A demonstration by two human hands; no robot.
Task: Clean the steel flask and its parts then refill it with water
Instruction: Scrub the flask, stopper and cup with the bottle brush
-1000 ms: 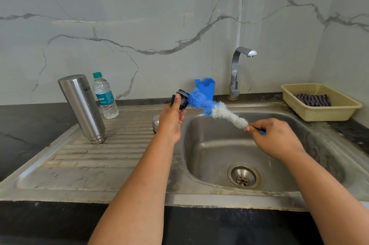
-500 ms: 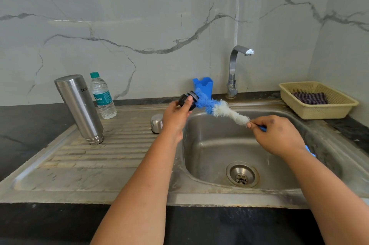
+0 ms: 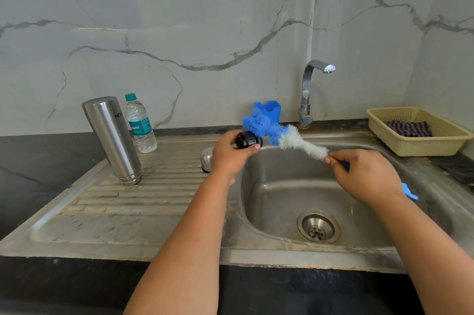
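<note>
Faintly, steel flask point(image 3: 112, 138) marked "NO", bottle label point(image 3: 139, 127) unreadable

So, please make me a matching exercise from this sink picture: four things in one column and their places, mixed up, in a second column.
Things:
1. tall steel flask
2. folded striped cloth
3. small black flask stopper
4. blue and white bottle brush

Places:
A. in the right hand
B. upside down on the ribbed steel draining board
C. in the left hand
D. in the beige plastic basket

Pairs: 1-B, 2-D, 3-C, 4-A
</note>
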